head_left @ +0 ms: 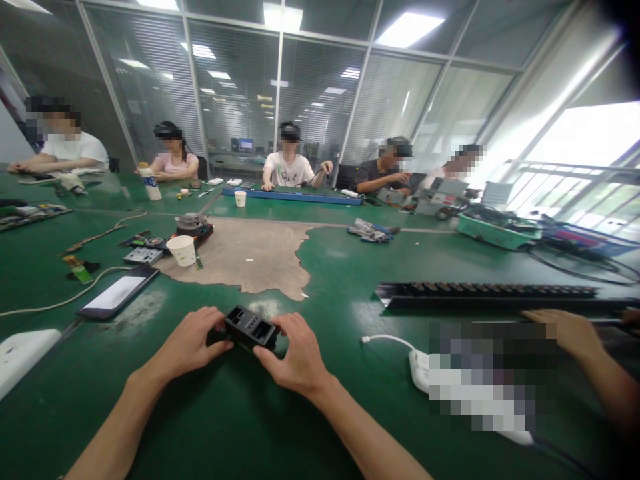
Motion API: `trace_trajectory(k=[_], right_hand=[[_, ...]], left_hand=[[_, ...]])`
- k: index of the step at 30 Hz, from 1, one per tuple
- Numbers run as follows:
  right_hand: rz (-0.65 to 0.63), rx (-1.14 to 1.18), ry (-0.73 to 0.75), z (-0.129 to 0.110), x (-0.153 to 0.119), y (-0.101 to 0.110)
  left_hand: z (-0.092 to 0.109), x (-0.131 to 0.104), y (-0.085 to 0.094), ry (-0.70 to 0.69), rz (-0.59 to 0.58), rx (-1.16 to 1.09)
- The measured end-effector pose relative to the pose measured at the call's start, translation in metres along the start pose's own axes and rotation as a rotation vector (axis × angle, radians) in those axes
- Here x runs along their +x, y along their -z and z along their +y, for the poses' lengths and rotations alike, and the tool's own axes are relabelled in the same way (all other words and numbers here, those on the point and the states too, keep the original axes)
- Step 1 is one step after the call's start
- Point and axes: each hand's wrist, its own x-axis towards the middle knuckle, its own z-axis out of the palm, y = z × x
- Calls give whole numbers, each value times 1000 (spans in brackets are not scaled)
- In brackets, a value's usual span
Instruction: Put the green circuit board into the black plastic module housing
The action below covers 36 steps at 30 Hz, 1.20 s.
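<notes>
A small black rectangular housing (250, 327) with openings in its top face is held just over the green tabletop, close in front of me. My left hand (197, 340) pinches its left end between thumb and fingers. Around the right end close the thumb and fingers of my right hand (295, 350). A little green shows along its lower edge; its underside is hidden. To the left of my left hand lies a phone (119, 292) with a lit screen.
Beyond my hands lies a bare brown patch (260, 253), with a paper cup (182, 251) by circuit boards. At right are a long black strip (490, 293), a partly blurred white power strip (420, 370) and another person's hand (563, 330). Several people sit across the table.
</notes>
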Motion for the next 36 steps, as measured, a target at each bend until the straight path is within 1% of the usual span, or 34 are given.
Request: trace_trajectory(k=[6,13,16,18,20,23,25,27,29,31,36], right_hand=[[-109,-93,-24,1,-1,6],[-172,-127,-22,5,-3,5],[-184,-86,-19,6,-2,4],[-163,-25,-24,6,0,4],[-111,56,-54,6,2,4],[-2,211,-135,9,8,5],[76,252,-189,16,11,6],[147,207,-231,25,14,4],[185,130,-256,35,15,2],[188,76,-267,42,17,-1],[135,7,-262,53,18,-11]], left_hand=[[-2,0,0,-17,-17,-34],[-2,1,1,-22,-12,-37],[-3,1,0,-8,-15,-25],[-3,1,0,3,-16,-18],[-2,1,0,10,-14,-19],[1,0,2,23,-3,-30],[2,0,2,23,5,-33],[3,1,3,14,11,-32],[3,1,3,5,12,-27],[1,2,3,6,12,-13],[0,3,5,17,5,27]])
